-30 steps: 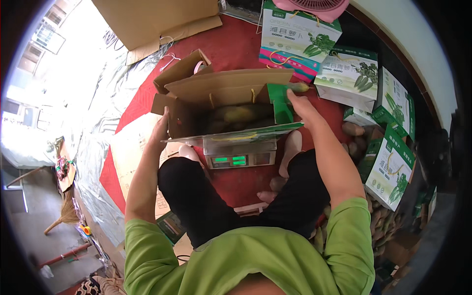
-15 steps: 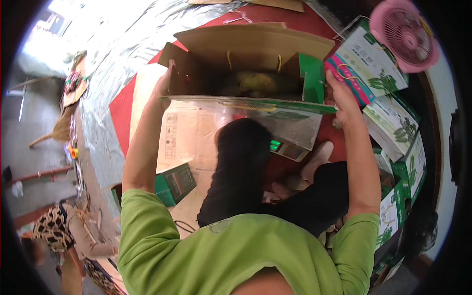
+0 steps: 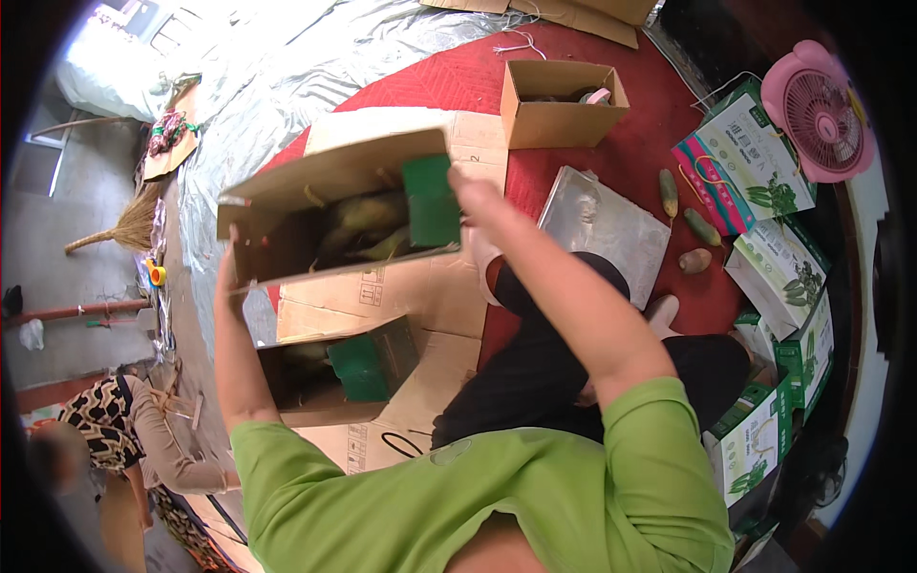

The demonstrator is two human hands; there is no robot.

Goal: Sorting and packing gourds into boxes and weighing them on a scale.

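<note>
Head view: both hands are gripping 1 open cardboard box (image 3: 334, 205) w/ green flaps, corn inside, lifted over the flattened cardboard (image 3: 411, 286). Left hand (image 3: 227, 277) is clasping its left end, right hand (image 3: 475, 196) closed on the right end. 2nd box (image 3: 334, 372) is sitting below, 3rd box (image 3: 559, 105) beyond. 3 loose cucumbers (image 3: 690, 224) are lying right on the red mat (image 3: 659, 153).

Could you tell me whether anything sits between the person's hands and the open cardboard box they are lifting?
Nothing visible does: the left hand grips the cardboard box at its left end and the right hand holds its right end beside the green flap.
</note>
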